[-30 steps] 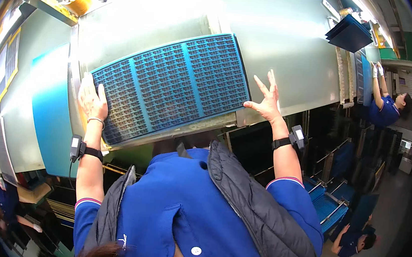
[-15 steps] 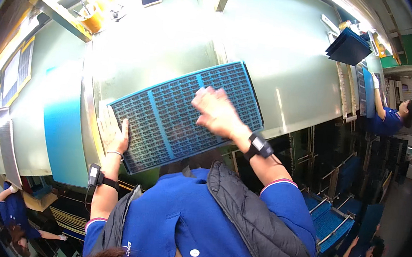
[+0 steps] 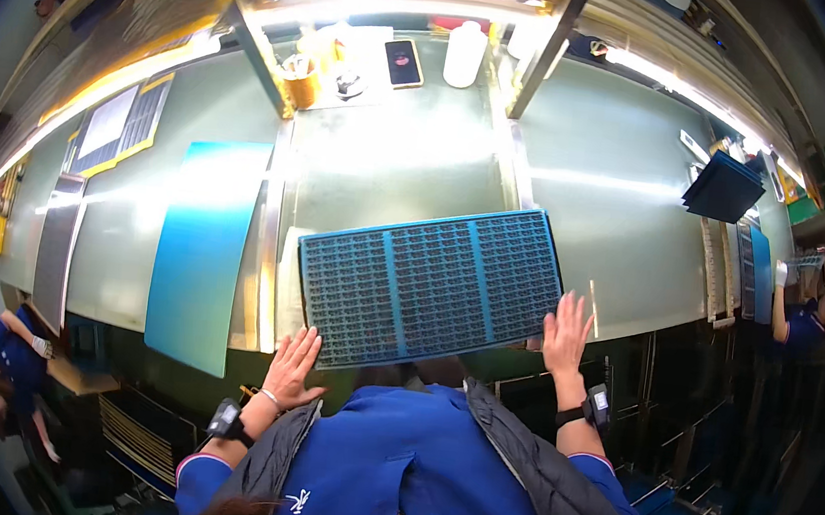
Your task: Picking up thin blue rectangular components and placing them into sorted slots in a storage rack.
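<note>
A rectangular panel [image 3: 434,290], blue with rows of small dark printed patterns and lighter blue strips across it, lies slightly tilted on the bench in front of me. My left hand [image 3: 292,371] is at its near left corner, fingers stretched out, thumb just below the panel's near edge. At the opposite end, my right hand [image 3: 566,336] rests with fingers spread along the right edge. Neither hand is closed around the panel; both appear to touch its rim.
A plain blue sheet [image 3: 202,251] lies to the left, overhanging the bench. Toward the back are a white bottle [image 3: 465,57], a phone [image 3: 404,64] and an orange cup [image 3: 300,85]. Dark blue panels [image 3: 724,188] stand at the right. Co-workers [image 3: 15,357] are at both sides.
My right hand has moved from above the panel to its right edge. My left hand has slid from the left side to the near left corner. The head view has shifted.
</note>
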Action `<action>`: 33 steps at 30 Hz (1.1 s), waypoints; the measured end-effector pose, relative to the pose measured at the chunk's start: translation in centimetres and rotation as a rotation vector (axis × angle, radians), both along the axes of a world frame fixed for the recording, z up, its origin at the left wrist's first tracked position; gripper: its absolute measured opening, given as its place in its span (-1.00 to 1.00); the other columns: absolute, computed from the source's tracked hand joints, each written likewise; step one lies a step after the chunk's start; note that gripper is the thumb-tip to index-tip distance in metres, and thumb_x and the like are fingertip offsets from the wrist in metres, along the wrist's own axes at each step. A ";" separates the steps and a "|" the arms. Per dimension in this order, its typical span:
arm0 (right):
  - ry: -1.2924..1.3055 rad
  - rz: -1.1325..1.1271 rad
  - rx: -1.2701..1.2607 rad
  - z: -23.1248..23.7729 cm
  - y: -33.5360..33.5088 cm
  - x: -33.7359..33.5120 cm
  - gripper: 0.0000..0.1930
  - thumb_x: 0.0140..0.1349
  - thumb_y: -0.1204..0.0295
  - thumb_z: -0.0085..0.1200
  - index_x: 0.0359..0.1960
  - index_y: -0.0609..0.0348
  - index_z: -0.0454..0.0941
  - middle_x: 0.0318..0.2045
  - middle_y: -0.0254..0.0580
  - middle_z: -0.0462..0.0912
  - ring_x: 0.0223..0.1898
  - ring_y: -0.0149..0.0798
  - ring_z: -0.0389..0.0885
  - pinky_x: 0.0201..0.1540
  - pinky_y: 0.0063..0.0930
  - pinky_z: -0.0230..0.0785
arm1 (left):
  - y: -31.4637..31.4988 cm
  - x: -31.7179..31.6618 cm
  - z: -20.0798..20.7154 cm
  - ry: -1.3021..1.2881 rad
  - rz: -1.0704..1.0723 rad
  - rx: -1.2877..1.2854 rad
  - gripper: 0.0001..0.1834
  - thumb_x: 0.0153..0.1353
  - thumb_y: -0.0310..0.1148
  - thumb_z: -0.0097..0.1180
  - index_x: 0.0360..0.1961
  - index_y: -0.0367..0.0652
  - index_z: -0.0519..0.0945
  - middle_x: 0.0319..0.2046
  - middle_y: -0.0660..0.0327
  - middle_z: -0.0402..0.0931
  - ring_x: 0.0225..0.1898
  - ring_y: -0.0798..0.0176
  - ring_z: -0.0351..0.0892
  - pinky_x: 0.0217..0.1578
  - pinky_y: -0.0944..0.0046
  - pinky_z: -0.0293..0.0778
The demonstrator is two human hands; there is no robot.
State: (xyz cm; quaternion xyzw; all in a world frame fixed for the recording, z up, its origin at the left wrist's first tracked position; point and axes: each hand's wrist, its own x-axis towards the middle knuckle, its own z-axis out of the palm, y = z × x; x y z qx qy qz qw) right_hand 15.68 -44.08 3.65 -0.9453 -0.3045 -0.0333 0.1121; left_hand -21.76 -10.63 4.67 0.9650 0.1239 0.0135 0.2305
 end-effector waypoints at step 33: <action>0.082 0.611 0.348 -0.1 23.0 -13.4 -0.57 0.23 0.32 -0.01 0.15 0.03 0.36 0.25 0.18 0.15 0.28 0.15 0.10 0.29 0.03 -0.12 | 6.5 -14.2 2.0 -0.442 0.565 0.714 -0.64 0.02 -0.62 -0.03 -0.12 -0.18 0.56 -0.10 0.03 0.53 -0.05 -0.05 0.51 0.04 0.06 0.42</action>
